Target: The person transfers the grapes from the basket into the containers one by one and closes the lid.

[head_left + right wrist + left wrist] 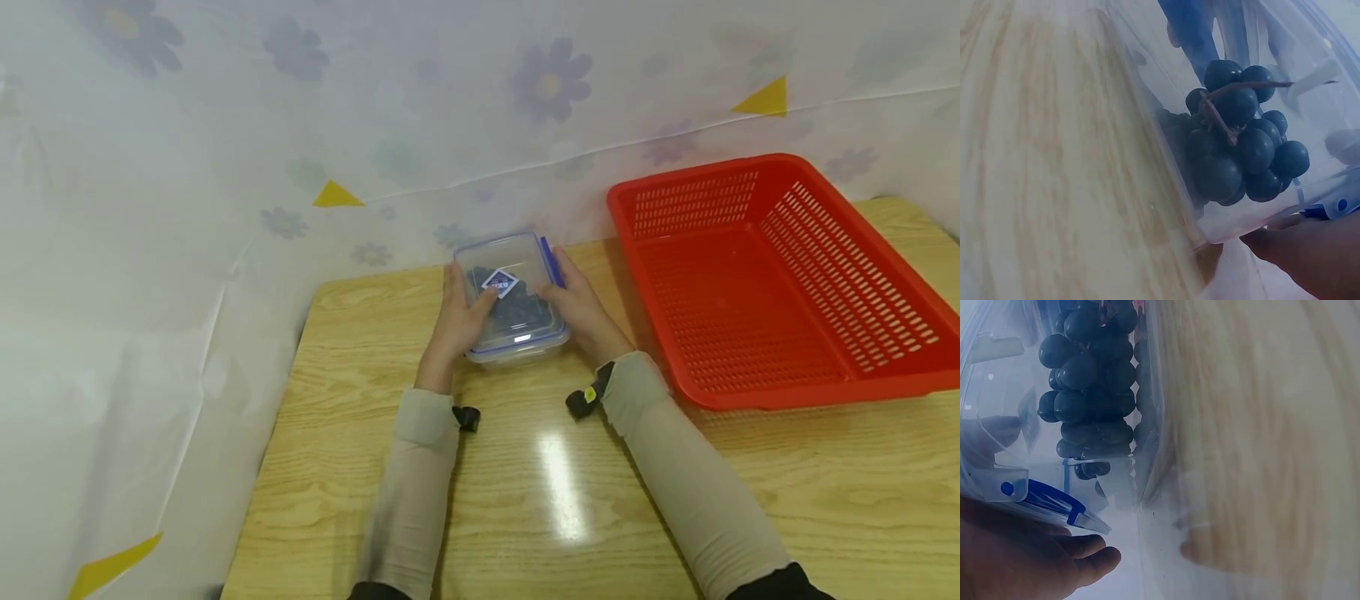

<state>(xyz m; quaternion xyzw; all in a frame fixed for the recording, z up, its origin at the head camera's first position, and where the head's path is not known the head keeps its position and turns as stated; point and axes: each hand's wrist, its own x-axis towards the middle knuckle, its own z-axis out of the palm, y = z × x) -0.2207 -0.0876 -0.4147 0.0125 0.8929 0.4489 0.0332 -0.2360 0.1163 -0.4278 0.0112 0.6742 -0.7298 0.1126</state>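
Note:
A clear plastic food container (510,252) with a blue-trimmed lid is at the table's far side, a cluster of dark grapes (1216,178) inside it. My left hand (456,321) grips its left side, thumb over the lid beside a diamond-shaped label (500,283). On the opposite side my right hand (585,312) holds it, thumb also on the lid. A blue clip (551,262) sticks out along the right edge. Another blue clip (1047,499) slants outward by the left hand in the left wrist view. Fingers under the container are partly hidden.
A large red plastic basket (663,342) with slotted walls stands to the right, close to my right forearm. The wooden table (345,433) meets a flower-printed sheet (420,100) at the back and left. Yellow triangles (337,196) mark the sheet.

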